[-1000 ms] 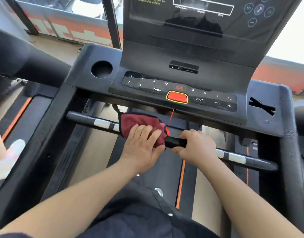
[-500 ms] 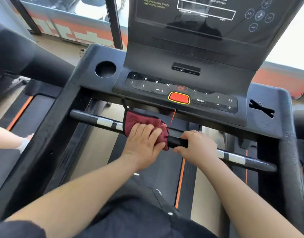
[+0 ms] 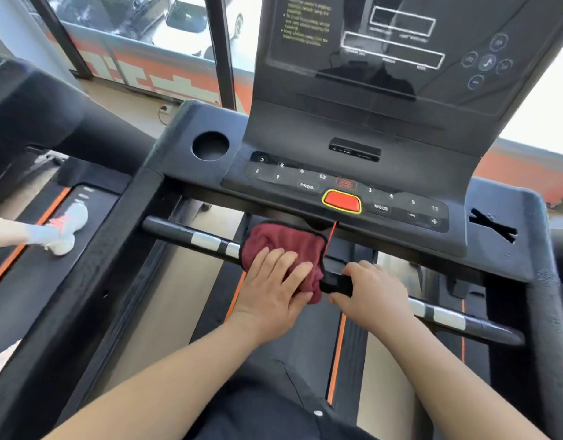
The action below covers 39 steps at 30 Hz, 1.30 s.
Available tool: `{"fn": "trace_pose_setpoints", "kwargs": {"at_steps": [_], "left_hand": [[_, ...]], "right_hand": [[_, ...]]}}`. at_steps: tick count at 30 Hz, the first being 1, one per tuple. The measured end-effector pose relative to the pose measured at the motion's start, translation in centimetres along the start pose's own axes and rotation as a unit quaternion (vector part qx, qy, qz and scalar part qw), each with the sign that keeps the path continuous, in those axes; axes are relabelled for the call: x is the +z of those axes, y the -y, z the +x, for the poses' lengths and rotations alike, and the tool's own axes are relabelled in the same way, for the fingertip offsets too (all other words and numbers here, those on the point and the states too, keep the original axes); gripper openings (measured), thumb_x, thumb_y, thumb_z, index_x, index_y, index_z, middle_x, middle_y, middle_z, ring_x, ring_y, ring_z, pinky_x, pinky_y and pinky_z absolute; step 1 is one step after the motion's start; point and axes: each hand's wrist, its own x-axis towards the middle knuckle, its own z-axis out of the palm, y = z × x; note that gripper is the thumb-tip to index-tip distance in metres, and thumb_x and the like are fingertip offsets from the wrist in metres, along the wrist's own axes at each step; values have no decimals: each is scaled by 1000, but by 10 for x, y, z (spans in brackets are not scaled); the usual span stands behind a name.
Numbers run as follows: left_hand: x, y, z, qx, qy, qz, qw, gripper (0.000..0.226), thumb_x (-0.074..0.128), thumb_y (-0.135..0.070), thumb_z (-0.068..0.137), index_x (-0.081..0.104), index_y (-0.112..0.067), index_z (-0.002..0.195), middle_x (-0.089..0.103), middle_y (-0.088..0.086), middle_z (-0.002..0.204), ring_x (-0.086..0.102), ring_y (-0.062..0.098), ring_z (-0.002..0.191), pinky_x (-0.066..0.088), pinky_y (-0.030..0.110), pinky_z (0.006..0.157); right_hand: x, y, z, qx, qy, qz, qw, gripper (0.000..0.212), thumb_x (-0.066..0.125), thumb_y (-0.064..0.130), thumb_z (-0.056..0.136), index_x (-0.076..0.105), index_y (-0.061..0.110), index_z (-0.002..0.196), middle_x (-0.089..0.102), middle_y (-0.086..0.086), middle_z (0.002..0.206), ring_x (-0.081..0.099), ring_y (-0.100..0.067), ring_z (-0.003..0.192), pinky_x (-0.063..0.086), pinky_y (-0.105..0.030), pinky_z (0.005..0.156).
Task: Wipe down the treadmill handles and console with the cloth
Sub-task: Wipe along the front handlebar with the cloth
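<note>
A dark red cloth (image 3: pixel 280 241) is draped over the black front handlebar (image 3: pixel 191 236) of the treadmill, just left of its middle. My left hand (image 3: pixel 274 284) lies flat on the cloth and presses it against the bar. My right hand (image 3: pixel 374 292) grips the bar's black centre right beside the cloth. Above the bar sits the console (image 3: pixel 305 134) with a button strip, a red stop button (image 3: pixel 341 201) and a dark tilted screen (image 3: pixel 401 42). A thin red safety cord (image 3: pixel 331 233) hangs from the console beside the cloth.
A round cup holder (image 3: pixel 210 146) is at the console's left, and an X-shaped slot (image 3: pixel 493 225) at its right. Black side handrails (image 3: pixel 540 312) run toward me on both sides. On the neighbouring treadmill at left, another person's foot in a white shoe (image 3: pixel 64 230) shows. Windows stand behind.
The view has tilted and shifted, so the console sits further right in frame. My hands stay together on the bar with the cloth. The neighbour's white shoe has stepped forward on the left belt.
</note>
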Motion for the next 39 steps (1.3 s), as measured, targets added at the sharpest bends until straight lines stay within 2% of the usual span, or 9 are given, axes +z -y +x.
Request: {"fn": "trace_pose_setpoints", "kwargs": {"at_steps": [5,9,14,18,23,26,31,36,39], "left_hand": [[-18,16,38,-60,60,49,995,51,42,-68,93,65,-24,106,65,3,94,59,31,89,43,45,88],[-25,71,27,17,-10,45,999,34,45,-42,101,68,-18,98,65,4,84,61,32,78,46,43,75],[-59,160,9,-103,-17,67,992,37,36,-27,101,55,-13,72,59,11,69,55,38,65,43,48,68],[-57,89,35,-146,55,128,979,31,28,-26,91,56,-24,76,61,2,67,56,30,64,35,40,68],[-22,3,26,-79,38,-21,996,32,44,-42,100,66,-19,103,67,0,97,58,29,92,42,46,99],[-37,45,33,-3,134,34,990,51,32,-63,99,63,-27,114,68,-2,100,62,29,94,44,42,86],[-49,63,62,-130,184,148,963,56,13,-48,104,65,-27,104,74,0,100,66,31,93,43,36,77],[-27,-3,40,-81,133,38,987,44,33,-57,99,62,-23,98,66,-1,94,59,31,90,43,45,86],[-36,19,50,-49,176,37,982,48,23,-59,101,59,-27,99,68,-2,98,63,30,93,45,42,82]], "right_hand": [[-8,26,19,-30,22,-27,999,42,68,57,78,60,24,104,59,3,106,60,-22,110,46,-32,72],[-16,31,29,-25,46,-46,998,30,70,48,73,53,26,85,55,5,89,62,-22,91,42,-29,65],[-20,30,28,-30,46,-38,998,34,72,53,70,50,29,83,52,9,87,59,-21,91,38,-29,66],[-22,31,23,-17,38,-21,999,39,70,56,73,43,28,70,47,10,80,54,-20,89,37,-29,66],[-10,25,16,-10,6,10,1000,37,73,56,73,66,31,100,61,7,99,59,-20,105,44,-30,71],[-4,17,7,-19,-6,41,999,43,71,59,78,67,35,114,61,11,105,56,-17,112,45,-29,75],[-10,-9,-6,-9,8,188,982,70,75,56,80,53,33,143,59,14,135,54,-12,129,49,-34,102],[-16,-38,-18,29,6,125,992,72,72,55,84,47,33,147,50,15,140,46,-12,133,49,-33,95],[-14,-55,-24,46,10,82,996,69,73,58,81,51,33,142,53,13,132,48,-14,128,50,-34,89]]}}
